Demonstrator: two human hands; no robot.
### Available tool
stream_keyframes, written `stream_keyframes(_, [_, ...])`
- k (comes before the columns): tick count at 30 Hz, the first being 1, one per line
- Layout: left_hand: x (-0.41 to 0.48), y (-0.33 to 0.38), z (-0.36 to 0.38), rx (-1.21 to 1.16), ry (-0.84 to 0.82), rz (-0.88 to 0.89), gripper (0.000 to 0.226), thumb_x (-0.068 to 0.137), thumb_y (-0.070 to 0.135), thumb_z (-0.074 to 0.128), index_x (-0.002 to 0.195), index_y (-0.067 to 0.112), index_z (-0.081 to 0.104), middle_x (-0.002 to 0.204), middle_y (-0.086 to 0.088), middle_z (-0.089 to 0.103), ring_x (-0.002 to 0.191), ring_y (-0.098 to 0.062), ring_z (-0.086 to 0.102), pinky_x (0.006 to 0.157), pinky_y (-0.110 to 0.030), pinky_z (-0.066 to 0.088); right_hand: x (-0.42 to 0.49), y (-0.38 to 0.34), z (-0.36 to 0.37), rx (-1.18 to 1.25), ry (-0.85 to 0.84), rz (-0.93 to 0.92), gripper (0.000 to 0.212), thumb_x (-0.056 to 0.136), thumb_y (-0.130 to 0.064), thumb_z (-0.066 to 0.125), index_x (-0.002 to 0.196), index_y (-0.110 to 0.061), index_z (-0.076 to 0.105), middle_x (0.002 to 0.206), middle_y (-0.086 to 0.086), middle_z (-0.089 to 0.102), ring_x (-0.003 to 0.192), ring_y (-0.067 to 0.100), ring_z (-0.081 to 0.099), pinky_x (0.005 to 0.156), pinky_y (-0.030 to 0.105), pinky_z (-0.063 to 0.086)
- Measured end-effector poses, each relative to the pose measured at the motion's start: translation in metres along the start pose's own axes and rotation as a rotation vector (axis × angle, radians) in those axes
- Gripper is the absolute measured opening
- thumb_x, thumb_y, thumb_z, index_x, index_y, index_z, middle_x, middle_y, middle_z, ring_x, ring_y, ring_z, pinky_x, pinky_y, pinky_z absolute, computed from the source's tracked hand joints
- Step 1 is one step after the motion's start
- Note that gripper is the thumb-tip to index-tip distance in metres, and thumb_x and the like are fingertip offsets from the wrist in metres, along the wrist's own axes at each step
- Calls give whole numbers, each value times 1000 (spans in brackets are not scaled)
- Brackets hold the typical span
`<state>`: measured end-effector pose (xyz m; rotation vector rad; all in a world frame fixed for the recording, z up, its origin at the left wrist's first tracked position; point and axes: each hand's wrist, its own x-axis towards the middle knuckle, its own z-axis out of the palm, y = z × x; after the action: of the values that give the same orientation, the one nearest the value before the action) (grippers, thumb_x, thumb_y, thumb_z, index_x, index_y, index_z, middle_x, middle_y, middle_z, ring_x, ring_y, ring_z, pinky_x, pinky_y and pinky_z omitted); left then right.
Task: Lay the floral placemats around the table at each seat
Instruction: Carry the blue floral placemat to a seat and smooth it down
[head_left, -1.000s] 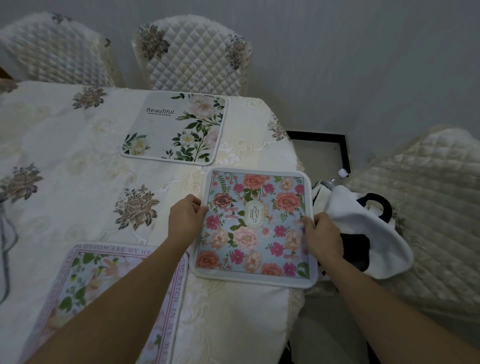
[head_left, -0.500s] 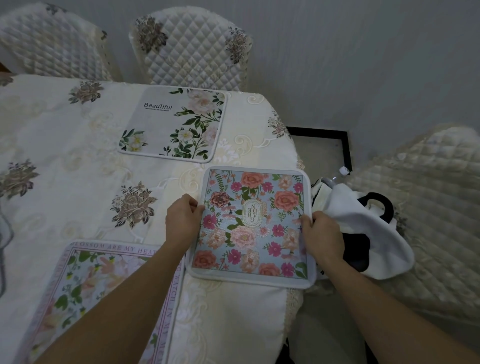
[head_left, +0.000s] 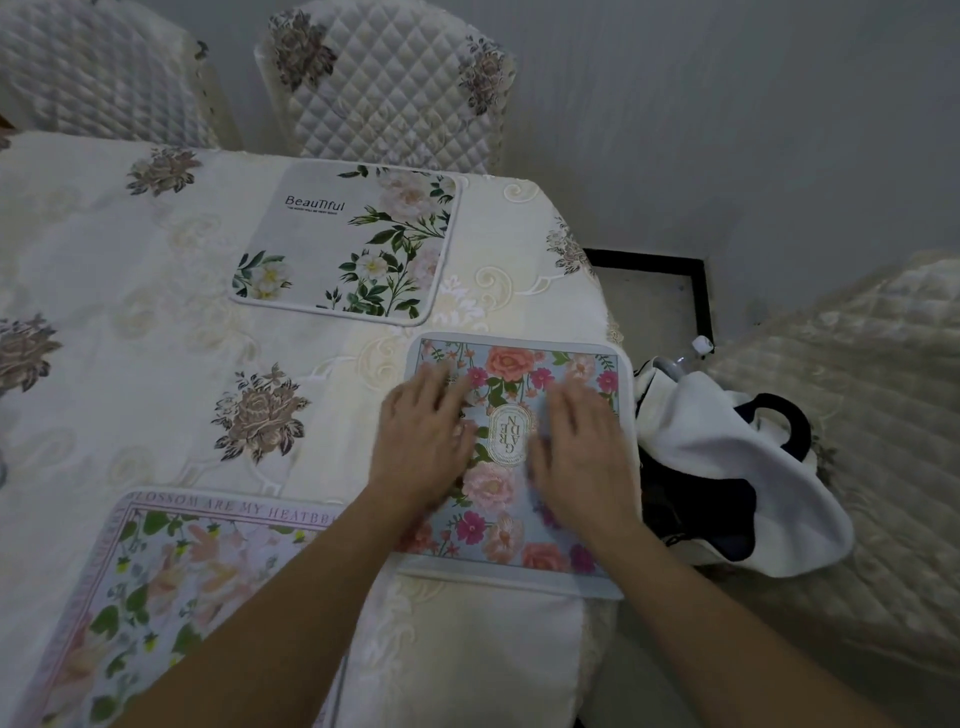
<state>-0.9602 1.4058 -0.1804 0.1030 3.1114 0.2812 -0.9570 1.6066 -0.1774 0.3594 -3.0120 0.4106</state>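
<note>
The left hand (head_left: 423, 441) and right hand (head_left: 576, 452) press flat, grip open, on the blue placemat (head_left: 511, 364) at the desk's (head_left: 156, 338) 3 o'clock edge; it looks soft and light, best taken by its side edges.

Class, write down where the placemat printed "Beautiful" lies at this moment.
In the head view, the Beautiful placemat lies flat toward the far right corner of the table, directly before the quilted chair and just beyond and left of the blue floral placemat.
</note>
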Motion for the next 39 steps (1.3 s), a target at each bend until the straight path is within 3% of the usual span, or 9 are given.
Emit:
stream_keyframes(2, [-1,12,18,31,-62,102,58,99,47,25,154,32,18,164,2,12,150,-20,12,121,-48,12,0,-19,15,36,-110,-57,59,101,-41,32,152,-11,26,159,12,27,148,28,22,119,47,22])
stream_keyframes(5, [-7,12,29,30,-58,97,56,100,46,22,154,34,17,164,4,10,151,-16,9,121,-48,9,-5,-15,31,-38,-152,-60,64,102,-49,19,156,-15,13,164,6,10,151,20,4,122,44,12])
stream_keyframes(9, [-13,-12,28,32,-56,73,63,99,57,20,155,36,2,164,7,-2,151,-12,-6,122,-47,6,-4,5,30,-66,-176,-22,80,98,-64,20,156,-10,7,164,8,6,152,20,1,122,45,11])
stream_keyframes(16, [-16,-23,30,-26,-24,28,65,99,54,25,156,29,7,165,3,-2,151,-13,-6,123,-44,7,-9,33,20,-62,-202,42,82,97,-66,18,156,-13,-3,164,5,-6,151,17,-7,123,41,6])
stream_keyframes(22, [-17,-15,16,77,-158,-15,67,96,60,4,153,29,-13,161,0,-22,147,-17,-23,123,-45,-1,-7,37,9,-97,-313,3,83,95,-68,7,154,-13,-12,164,6,-13,150,19,-12,121,37,-4])
stream_keyframes(26, [-25,3,-19,112,-154,-10,69,93,61,-1,154,30,-9,163,-3,-15,149,-21,-15,122,-47,-4,-3,29,-28,-83,-365,-21,79,96,-63,14,156,-15,-1,165,7,2,151,26,-1,121,41,3])
stream_keyframes(29, [-29,17,-50,113,-102,-40,68,95,61,6,155,31,-2,164,-3,-6,151,-22,-7,122,-46,-4,2,19,-62,-70,-302,-60,70,99,-56,24,155,-16,13,162,9,16,150,28,10,122,45,12])
stream_keyframes(33, [-35,39,-96,99,-36,-48,68,95,60,13,156,31,5,165,-2,0,151,-21,-2,122,-47,0,12,3,-108,-72,-214,-110,69,93,-53,20,152,-16,25,156,10,31,145,28,24,118,45,24])
stream_keyframes(39, [-53,61,-148,106,89,-81,68,93,59,27,154,31,16,162,0,19,150,-21,13,121,-48,13,13,-22,-163,-91,-29,-215,59,92,-47,41,141,-14,47,140,11,53,129,31,47,107,48,40])
